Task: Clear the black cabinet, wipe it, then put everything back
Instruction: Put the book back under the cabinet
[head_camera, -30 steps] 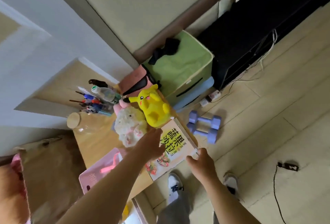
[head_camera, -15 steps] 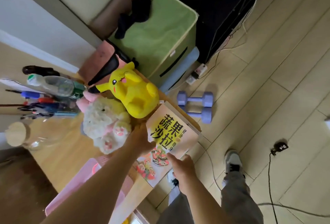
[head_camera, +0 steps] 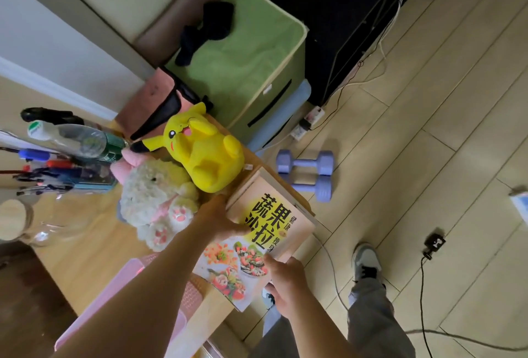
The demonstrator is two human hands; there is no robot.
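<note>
Fingers (head_camera: 230, 227) clasping cookbook (head_camera: 281, 225), opposite edges (cover upward)

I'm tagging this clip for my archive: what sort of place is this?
Most likely a room in a home, perhaps a bedroom: a yellow plush toy on a wooden table, dumbbells on the plank floor, and a green fabric storage box beside a black cabinet.

two bare forearms (head_camera: 148, 280), loose light grey trousers (head_camera: 371, 320), grey-and-white sneaker (head_camera: 367, 259) with black laces
</note>
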